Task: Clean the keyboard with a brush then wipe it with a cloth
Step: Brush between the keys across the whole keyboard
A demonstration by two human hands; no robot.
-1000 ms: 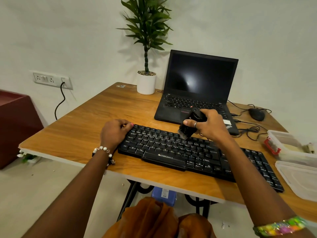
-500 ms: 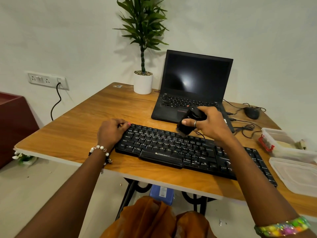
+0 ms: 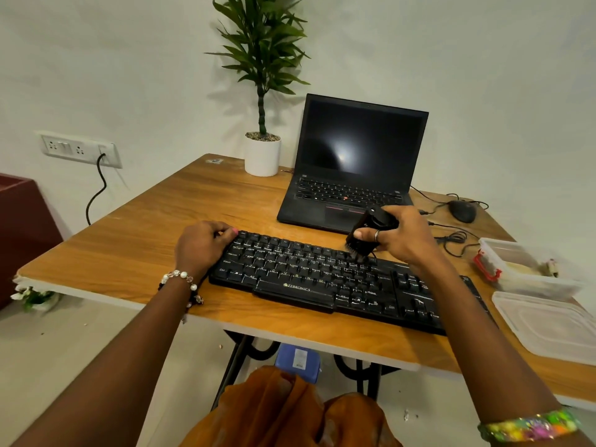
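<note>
Clear plastic tub (image 3: 529,269) open right of keyboard (image 3: 322,279), lid (image 3: 548,324) beside.

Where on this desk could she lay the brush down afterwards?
The widest bare wood lies on the table left of the keyboard, stretching back to the white plant pot. A narrow strip runs between keyboard and laptop. The right side is crowded: mouse, cables, plastic container and lid.
</note>
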